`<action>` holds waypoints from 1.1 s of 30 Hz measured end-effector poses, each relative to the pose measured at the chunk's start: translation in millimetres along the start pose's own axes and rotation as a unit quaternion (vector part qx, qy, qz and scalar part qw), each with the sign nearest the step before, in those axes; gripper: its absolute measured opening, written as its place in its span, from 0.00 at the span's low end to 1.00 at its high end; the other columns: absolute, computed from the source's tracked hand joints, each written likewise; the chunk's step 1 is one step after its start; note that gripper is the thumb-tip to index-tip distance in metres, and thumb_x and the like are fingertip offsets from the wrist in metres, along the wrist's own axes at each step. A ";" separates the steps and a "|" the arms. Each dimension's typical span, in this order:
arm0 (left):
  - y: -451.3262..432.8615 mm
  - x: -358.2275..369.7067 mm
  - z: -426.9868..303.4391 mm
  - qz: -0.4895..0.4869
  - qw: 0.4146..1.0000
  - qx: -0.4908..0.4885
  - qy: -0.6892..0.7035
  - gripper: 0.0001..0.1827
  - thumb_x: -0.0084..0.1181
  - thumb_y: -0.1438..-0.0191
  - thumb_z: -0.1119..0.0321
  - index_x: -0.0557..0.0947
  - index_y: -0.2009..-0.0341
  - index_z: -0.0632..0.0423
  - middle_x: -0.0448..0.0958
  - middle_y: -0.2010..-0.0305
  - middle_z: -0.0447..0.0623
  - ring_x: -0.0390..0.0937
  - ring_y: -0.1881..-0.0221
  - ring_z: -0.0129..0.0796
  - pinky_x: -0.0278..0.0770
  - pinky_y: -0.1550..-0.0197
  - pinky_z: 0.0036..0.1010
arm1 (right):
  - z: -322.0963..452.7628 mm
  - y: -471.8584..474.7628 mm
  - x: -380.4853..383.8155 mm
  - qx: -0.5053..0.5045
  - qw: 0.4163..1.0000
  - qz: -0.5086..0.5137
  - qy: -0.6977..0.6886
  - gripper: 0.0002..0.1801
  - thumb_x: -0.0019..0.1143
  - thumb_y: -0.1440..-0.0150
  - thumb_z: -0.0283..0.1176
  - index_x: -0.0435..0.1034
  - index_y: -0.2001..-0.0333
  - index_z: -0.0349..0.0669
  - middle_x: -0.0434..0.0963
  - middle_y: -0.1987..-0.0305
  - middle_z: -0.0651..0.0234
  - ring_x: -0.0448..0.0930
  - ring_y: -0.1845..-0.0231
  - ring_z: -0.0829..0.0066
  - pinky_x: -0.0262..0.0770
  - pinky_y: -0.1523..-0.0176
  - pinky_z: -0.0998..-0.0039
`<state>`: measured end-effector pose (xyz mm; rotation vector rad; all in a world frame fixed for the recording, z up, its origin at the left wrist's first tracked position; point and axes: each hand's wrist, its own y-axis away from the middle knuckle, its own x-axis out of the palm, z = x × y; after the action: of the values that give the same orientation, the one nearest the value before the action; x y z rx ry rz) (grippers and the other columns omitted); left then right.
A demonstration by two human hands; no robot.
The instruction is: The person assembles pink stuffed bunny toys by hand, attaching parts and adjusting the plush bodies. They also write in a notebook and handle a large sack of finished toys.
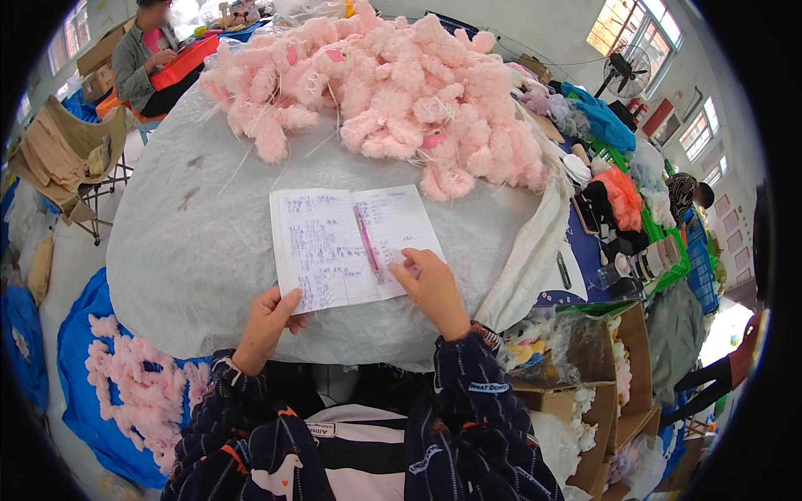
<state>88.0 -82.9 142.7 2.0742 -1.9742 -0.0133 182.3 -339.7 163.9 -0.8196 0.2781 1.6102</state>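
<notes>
An open notebook (326, 250) with handwritten pages lies on the plastic-covered table (188, 250) before me. My left hand (270, 322) holds its lower left corner, thumb on the page. My right hand (432, 288) is over the right page near its lower right edge, fingers bent and somewhat apart; whether they touch the paper is unclear. A pink pen (366, 241) rests along the fold, just left of my right fingers. Behind the notebook is a heap of pink plush toy pieces (388, 94) with loose white strings.
At lower left, a blue sack (88, 388) holds more pink plush pieces. Right of the table are a blue surface (583, 244) with a black pen (564, 270), and cardboard boxes (595, 401) of plush toys. A person (141, 69) sits at upper left with a red tray (185, 62).
</notes>
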 end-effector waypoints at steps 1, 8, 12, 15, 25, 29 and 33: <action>1.4 2.1 -2.8 0.003 1.000 0.023 -0.015 0.14 0.46 0.41 0.61 0.77 0.62 0.58 0.77 0.73 0.48 0.72 0.76 0.25 0.68 0.75 0.20 | -1.4 4.8 4.3 -0.033 0.999 -0.006 0.015 0.19 0.56 0.49 0.39 0.71 0.59 0.37 0.75 0.62 0.58 0.77 0.67 0.61 0.72 0.65 0.68; -0.8 29.1 -36.4 0.056 0.940 0.253 -0.221 0.23 0.58 0.50 0.59 0.74 0.52 0.58 0.75 0.58 0.52 0.72 0.60 0.33 0.70 0.60 0.28 | 15.9 21.9 17.9 -0.140 0.989 0.055 -0.010 0.14 0.50 0.47 0.28 0.68 0.55 0.40 0.71 0.51 0.61 0.75 0.58 0.57 0.73 0.59 0.67; -19.7 70.9 -59.3 0.114 0.746 0.399 -0.521 0.36 0.64 0.60 0.55 0.70 0.48 0.58 0.65 0.42 0.55 0.60 0.41 0.48 0.61 0.44 0.39 | 6.6 39.3 9.1 -0.050 0.988 0.019 -0.147 0.09 0.50 0.47 0.28 0.71 0.63 0.36 0.75 0.65 0.63 0.76 0.69 0.69 0.72 0.67 0.73; -38.8 83.5 -31.3 0.147 0.669 0.372 -0.627 0.38 0.66 0.62 0.53 0.69 0.48 0.58 0.61 0.39 0.56 0.53 0.37 0.53 0.57 0.41 0.42 | -0.8 69.2 -12.3 0.129 0.955 0.097 -0.248 0.09 0.50 0.45 0.30 0.72 0.67 0.35 0.75 0.77 0.68 0.71 0.81 0.82 0.68 0.76 0.79; -20.1 88.4 -2.9 0.092 0.738 0.431 -0.511 0.19 0.62 0.60 0.74 0.75 0.60 0.62 0.73 0.55 0.57 0.67 0.48 0.58 0.67 0.49 0.42 | -6.7 84.8 18.9 0.234 0.831 0.151 -0.481 0.20 0.50 0.42 0.42 0.69 0.54 0.38 0.76 0.64 0.72 0.73 0.75 0.86 0.68 0.77 0.85; -12.8 83.7 4.7 0.074 0.771 0.425 -0.468 0.14 0.58 0.58 0.77 0.76 0.64 0.62 0.75 0.59 0.57 0.71 0.54 0.55 0.71 0.53 0.39 | -1.9 79.7 45.2 0.237 0.813 0.077 -0.526 0.18 0.52 0.43 0.40 0.69 0.57 0.36 0.75 0.69 0.73 0.72 0.77 0.86 0.67 0.77 0.84; -9.0 87.7 3.4 0.088 0.786 0.445 -0.419 0.12 0.55 0.58 0.80 0.76 0.64 0.62 0.75 0.59 0.58 0.73 0.56 0.53 0.72 0.56 0.38 | -1.7 76.1 42.5 0.224 0.814 0.019 -0.536 0.15 0.52 0.43 0.37 0.70 0.62 0.35 0.72 0.79 0.72 0.70 0.82 0.86 0.66 0.78 0.84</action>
<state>102.1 -169.3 153.5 2.7157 -3.1770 0.0566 111.5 -325.3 115.2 0.5128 -0.1526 1.7021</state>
